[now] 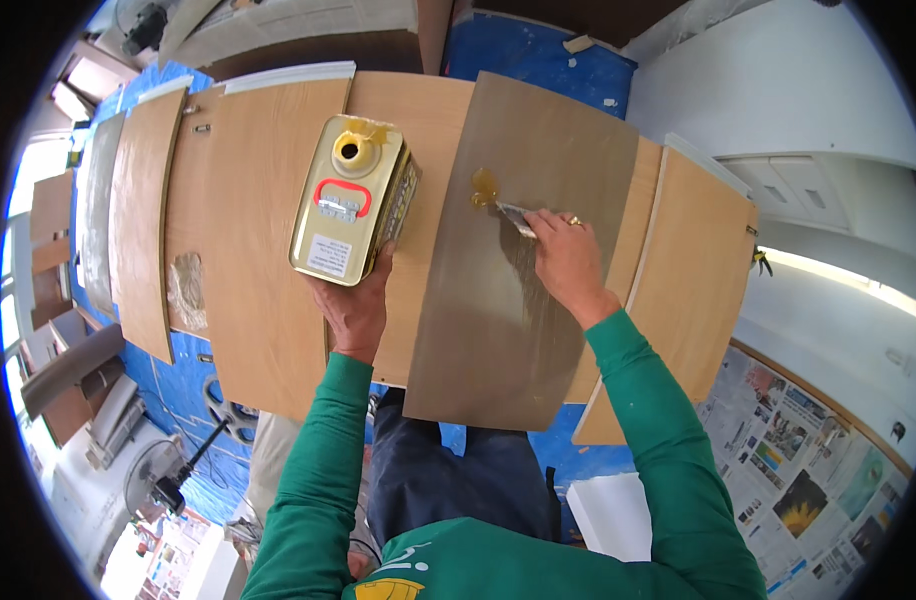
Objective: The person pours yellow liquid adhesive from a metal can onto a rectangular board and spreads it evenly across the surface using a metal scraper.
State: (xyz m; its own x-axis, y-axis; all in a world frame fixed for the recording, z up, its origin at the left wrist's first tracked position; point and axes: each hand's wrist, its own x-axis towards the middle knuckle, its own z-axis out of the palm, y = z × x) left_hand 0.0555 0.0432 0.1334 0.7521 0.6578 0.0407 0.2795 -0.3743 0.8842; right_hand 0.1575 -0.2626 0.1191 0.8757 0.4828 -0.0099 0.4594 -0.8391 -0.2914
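Note:
My left hand (354, 319) grips the lower end of a rectangular metal can (353, 247) with an uncapped spout, a red handle and a label bearing writing. Yellowish adhesive-like residue coats the spout (351, 152). In my right hand (570, 259) is a flat scraper (516, 219), its edge beside a small amber puddle (484, 187) of thick liquid. That puddle lies on a brown laminate-like sheet (465, 322), where wet streaks run below my right hand. The sheet lies across wood-grain boards, its near end overhanging toward my legs.
Wood-grain panels (263, 225) lie left, another panel (690, 285) right. A crumpled translucent piece (187, 291) is on the boards. Blue sheeting (518, 52) covers the floor. A pedestal fan (165, 480) stands lower left; newspaper (773, 450) is spread at right. Another person's trousered leg (274, 457) is near my left arm.

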